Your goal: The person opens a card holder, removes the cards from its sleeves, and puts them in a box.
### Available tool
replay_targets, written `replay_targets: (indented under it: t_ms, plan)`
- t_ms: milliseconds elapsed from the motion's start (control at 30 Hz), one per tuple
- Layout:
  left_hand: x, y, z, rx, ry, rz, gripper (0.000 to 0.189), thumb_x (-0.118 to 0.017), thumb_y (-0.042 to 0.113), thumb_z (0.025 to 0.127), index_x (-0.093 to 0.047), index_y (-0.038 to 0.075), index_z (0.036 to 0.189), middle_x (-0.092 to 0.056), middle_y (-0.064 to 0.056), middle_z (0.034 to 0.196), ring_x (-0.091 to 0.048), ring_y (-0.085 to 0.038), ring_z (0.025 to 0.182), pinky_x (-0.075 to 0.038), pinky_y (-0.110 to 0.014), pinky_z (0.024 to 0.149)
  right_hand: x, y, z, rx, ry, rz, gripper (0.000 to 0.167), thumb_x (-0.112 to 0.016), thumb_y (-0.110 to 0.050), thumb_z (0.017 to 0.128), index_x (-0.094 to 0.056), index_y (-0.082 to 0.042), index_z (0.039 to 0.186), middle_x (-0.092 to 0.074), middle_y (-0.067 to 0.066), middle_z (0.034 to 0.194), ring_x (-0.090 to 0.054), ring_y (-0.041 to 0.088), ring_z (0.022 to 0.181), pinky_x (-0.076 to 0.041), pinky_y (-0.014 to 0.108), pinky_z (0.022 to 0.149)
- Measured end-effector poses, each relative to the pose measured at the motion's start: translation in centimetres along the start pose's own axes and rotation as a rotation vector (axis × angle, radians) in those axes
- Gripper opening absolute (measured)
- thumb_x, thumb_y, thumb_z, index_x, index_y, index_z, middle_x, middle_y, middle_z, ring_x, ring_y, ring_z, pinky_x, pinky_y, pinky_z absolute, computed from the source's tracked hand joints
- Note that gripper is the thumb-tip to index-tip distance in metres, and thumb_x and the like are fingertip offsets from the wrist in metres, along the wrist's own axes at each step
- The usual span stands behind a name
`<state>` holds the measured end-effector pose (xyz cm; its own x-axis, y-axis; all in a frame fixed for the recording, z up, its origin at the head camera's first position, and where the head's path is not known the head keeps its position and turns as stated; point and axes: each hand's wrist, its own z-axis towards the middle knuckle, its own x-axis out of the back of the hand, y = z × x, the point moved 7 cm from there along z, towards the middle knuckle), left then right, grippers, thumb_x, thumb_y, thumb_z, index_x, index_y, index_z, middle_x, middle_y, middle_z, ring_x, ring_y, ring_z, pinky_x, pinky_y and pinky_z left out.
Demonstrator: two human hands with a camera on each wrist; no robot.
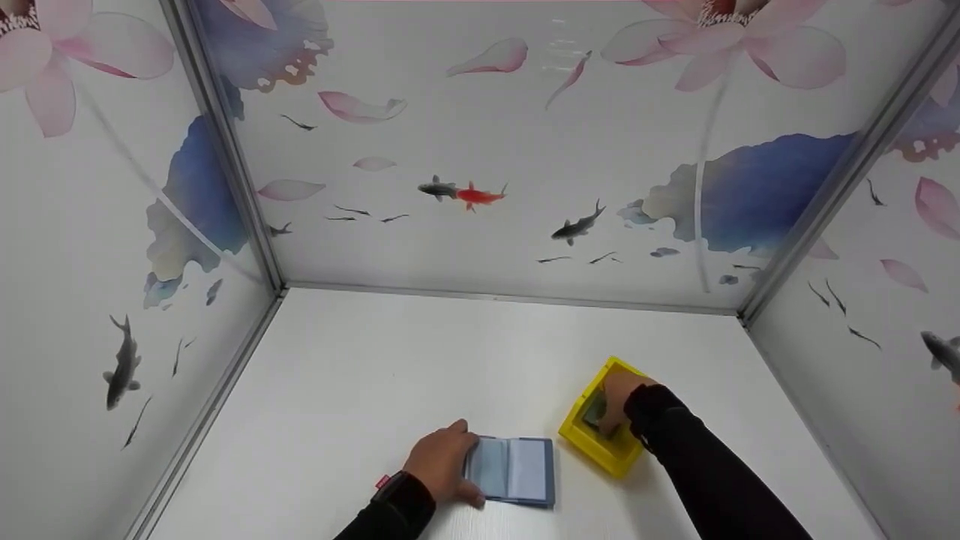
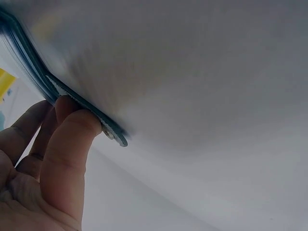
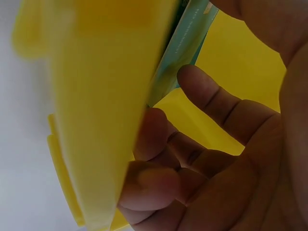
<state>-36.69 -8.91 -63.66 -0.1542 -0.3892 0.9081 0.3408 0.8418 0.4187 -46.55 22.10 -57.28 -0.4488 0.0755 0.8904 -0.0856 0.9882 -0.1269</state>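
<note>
A blue card holder [image 1: 510, 470] lies opened flat on the white table, its clear pocket pages showing. My left hand [image 1: 441, 463] holds its left edge, thumb at the near corner; the left wrist view shows fingers and thumb pinching the cover [image 2: 86, 103] near a metal snap. Inside a yellow plastic bin [image 1: 581, 442], my right hand [image 1: 619, 399] reaches down to a green card [image 1: 595, 411]. In the right wrist view the thumb and a fingertip meet the printed card [image 3: 185, 43], while other fingers curl beside the bin wall [image 3: 96, 120]. The hand hides part of the card.
White panels [image 1: 480, 247] printed with lotus flowers and fish enclose the table on the left, back and right. Grey metal strips [image 1: 495, 298] run along their edges. The bin stands a short way right of the card holder on the table [image 1: 360, 367].
</note>
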Motion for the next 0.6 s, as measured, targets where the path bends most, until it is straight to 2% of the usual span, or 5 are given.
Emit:
replay_targets:
  t_ms: [200, 467, 600]
  plan:
    - [0.14, 0.15, -0.04, -0.021, 0.028, 0.024, 0.088, -0.114, 0.049, 0.056, -0.081, 0.011, 0.128, -0.061, 0.009, 0.100, -0.053, -0.007, 0.083, -0.056, -0.030, 0.081, 0.06, -0.06, 0.06, 0.017, 0.023, -0.022, 0.036, -0.102, -0.025, 0.085, -0.074, -0.007, 0.099, -0.072, 0.004, 0.095, -0.066, 0.022, 0.088, -0.061, 0.040, 0.083]
    - [0.14, 0.18, -0.07, -0.038, 0.041, 0.025, 0.085, -0.114, 0.048, 0.055, -0.081, 0.011, 0.124, -0.058, 0.009, 0.096, -0.052, -0.008, 0.080, -0.054, -0.030, 0.078, 0.24, 0.06, -0.67, -0.025, 0.010, 0.059, 0.048, -0.103, -0.027, 0.083, -0.074, -0.006, 0.114, -0.072, 0.006, 0.106, -0.066, 0.026, 0.096, -0.061, 0.044, 0.088]
    - [0.08, 0.07, -0.05, -0.041, 0.034, 0.021, 0.085, -0.114, 0.049, 0.056, -0.081, 0.011, 0.124, -0.058, 0.009, 0.096, -0.053, -0.008, 0.081, -0.055, -0.030, 0.078, 0.64, -0.17, -0.79, -0.002, 0.035, 0.025, 0.040, -0.100, -0.025, 0.084, -0.075, -0.006, 0.108, -0.073, 0.006, 0.100, -0.066, 0.024, 0.090, -0.061, 0.042, 0.083]
